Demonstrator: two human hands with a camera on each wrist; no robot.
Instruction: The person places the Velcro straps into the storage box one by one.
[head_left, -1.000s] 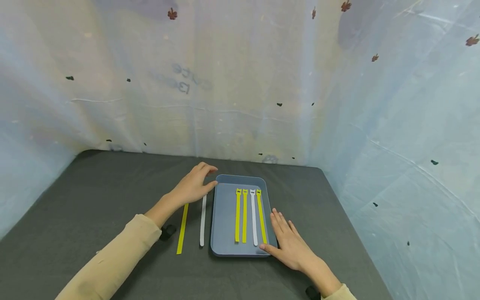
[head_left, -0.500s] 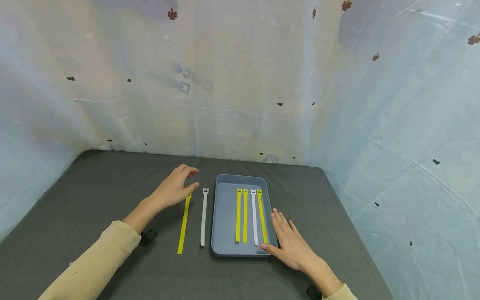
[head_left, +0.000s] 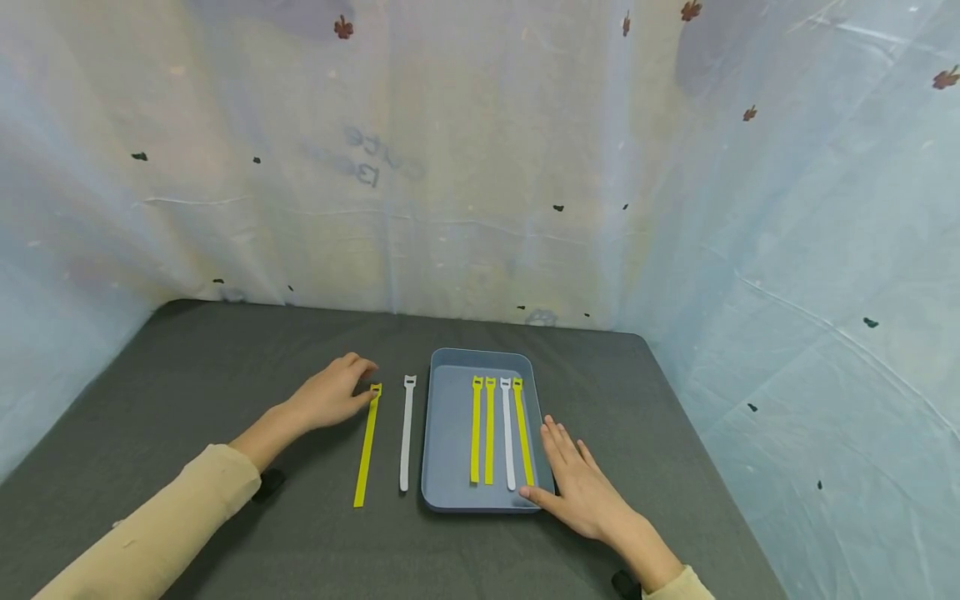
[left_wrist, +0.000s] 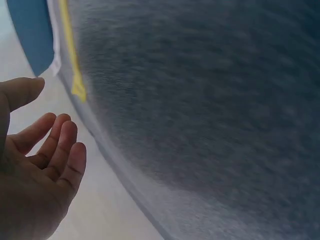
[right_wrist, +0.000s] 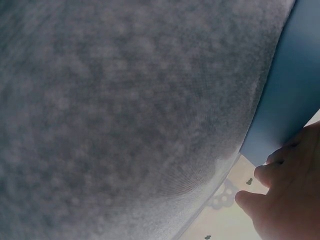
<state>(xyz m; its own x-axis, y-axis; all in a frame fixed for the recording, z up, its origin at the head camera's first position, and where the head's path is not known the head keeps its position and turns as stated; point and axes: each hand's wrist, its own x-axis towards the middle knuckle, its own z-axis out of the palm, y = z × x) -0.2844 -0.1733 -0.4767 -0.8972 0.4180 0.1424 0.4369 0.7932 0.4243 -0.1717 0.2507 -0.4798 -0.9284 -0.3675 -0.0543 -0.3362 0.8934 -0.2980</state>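
My left hand [head_left: 330, 395] hovers by the slotted head of a yellow cable tie [head_left: 366, 454] lying on the cloth, its thumb tip over or beside that head. A gap shows between thumb and fingers in the left wrist view, where the left hand [left_wrist: 42, 150] holds nothing. Right of this tie lies a white cable tie [head_left: 406, 437]. Inside the blue-grey tray [head_left: 450, 492] are several yellow ties and one white cable tie [head_left: 507, 437], side by side, heads away from me. My right hand [head_left: 581, 487] rests with straight fingers on the tray's near right rim.
Dark grey cloth [head_left: 480, 554] covers the table. A pale printed curtain [head_left: 465, 167] hangs behind it and along both sides. Each wrist carries a black strap, partly visible.
My left hand has moved left and toward me, from the tray's left edge past the white tie to the yellow tie's head. The right hand and tray have stayed in place.
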